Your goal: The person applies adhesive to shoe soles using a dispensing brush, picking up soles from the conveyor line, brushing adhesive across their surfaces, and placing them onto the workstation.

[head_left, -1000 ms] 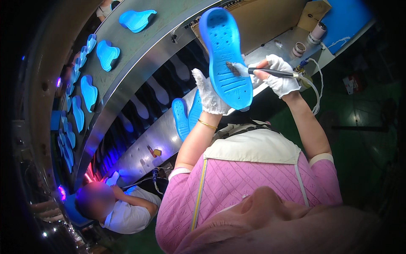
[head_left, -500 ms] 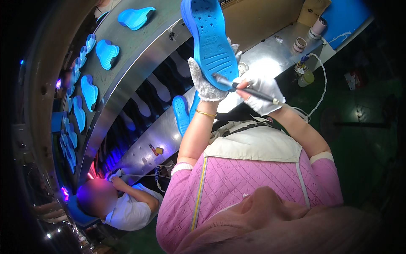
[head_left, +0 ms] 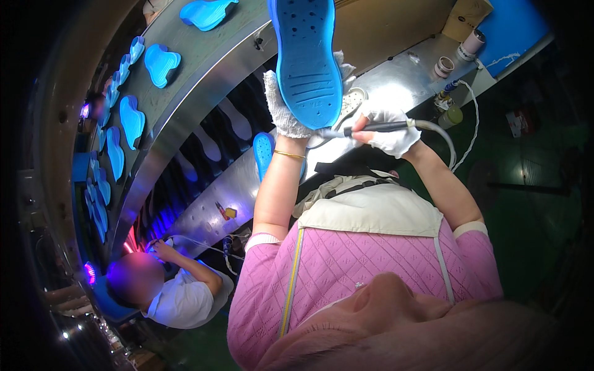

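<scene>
A blue foam shoe sole (head_left: 307, 74), dotted with holes at its far half, is gripped by my left hand (head_left: 283, 111) in a white knit glove. Those fingers wrap round it from beneath and both sides. My right hand (head_left: 387, 137), also in a white glove, is closed on the dark handle of a brush (head_left: 396, 126) with a hose at its back end. The brush's tip lies at the sole's near rounded edge, close to my left wrist; whether it touches is unclear. Below, another blue sole (head_left: 263, 149) and a pale sole (head_left: 354, 101) rest on the metal bench.
To the left runs a conveyor belt (head_left: 204, 52) carrying several blue soles (head_left: 162, 65). Dark slots with pale sole shapes (head_left: 235, 119) sit under its edge. Tape rolls (head_left: 443, 67) stand at far right. Another person (head_left: 185, 300) works at lower left. A cord hangs right.
The brush has gone from the sole's upper face to its near edge, its handle now more level. My left hand has turned the sole straighter. Soles on the belt have shifted farther away.
</scene>
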The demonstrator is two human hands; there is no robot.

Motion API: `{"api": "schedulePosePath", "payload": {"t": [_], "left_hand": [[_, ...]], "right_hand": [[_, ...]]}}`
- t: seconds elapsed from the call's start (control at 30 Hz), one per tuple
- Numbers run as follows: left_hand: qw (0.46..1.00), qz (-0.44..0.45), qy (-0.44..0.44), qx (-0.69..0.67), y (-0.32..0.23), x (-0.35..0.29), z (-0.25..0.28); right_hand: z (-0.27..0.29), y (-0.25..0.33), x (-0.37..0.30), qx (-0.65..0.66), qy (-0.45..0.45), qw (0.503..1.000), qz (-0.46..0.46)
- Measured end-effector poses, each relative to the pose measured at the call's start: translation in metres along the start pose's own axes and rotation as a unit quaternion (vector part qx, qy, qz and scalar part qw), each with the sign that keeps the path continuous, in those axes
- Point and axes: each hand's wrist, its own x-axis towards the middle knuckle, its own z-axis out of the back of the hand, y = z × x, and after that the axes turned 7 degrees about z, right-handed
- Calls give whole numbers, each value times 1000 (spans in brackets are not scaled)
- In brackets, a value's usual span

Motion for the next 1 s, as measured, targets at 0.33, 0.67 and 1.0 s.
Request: {"api": "schedulePosePath", "payload": {"t": [0.33, 0.67, 1.0], "left_hand": [[992, 81, -65, 76, -14, 3, 10], [927, 155, -250, 230, -32, 3, -7], [899, 219, -249, 285, -32, 9, -10]], "right_hand": [[2, 9, 19, -199, 22, 947, 250], [13, 20, 37, -9, 133, 991, -17], [34, 37, 36, -301, 114, 947, -17]]}}
